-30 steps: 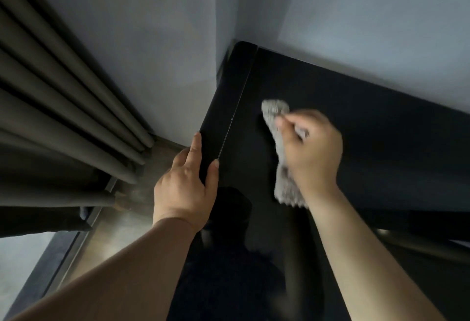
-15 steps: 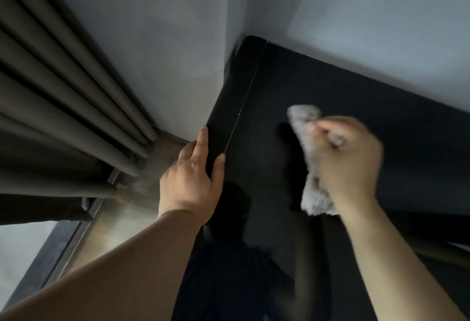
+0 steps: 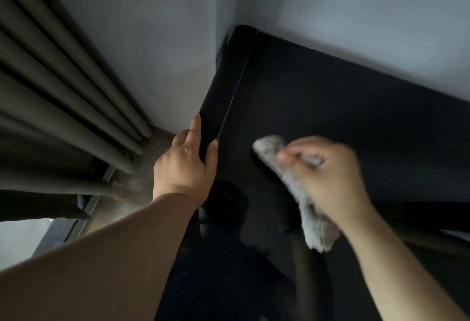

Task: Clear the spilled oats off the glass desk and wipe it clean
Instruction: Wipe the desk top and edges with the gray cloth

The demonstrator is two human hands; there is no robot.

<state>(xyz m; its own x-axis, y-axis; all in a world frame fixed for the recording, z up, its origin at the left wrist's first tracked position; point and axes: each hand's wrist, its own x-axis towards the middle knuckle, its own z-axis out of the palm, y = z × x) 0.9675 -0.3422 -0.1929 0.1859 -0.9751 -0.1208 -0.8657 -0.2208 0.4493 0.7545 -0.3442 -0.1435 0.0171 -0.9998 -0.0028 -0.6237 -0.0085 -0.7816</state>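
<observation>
A black glass desk (image 3: pixel 330 96) fills the right half of the view, its left end toward a wall corner. My right hand (image 3: pixel 328 175) grips a grey fluffy cloth (image 3: pixel 315 229) and presses it on the glass near the desk's left part; the hand is motion-blurred. My left hand (image 3: pixel 185 168) holds the desk's left edge, thumb on top and fingers down the side. A few tiny pale specks lie along the left edge strip (image 3: pixel 230 106). I see no heap of oats.
Dark grey curtains (image 3: pixel 63 86) hang at the left. Grey walls (image 3: pixel 368 10) close in behind the desk. A strip of wooden floor (image 3: pixel 127 188) shows between curtains and desk. The glass reflects my dark outline.
My right hand has swept the cloth back leftward and nearer across the glass after going right. My left hand has stayed on the desk's left edge.
</observation>
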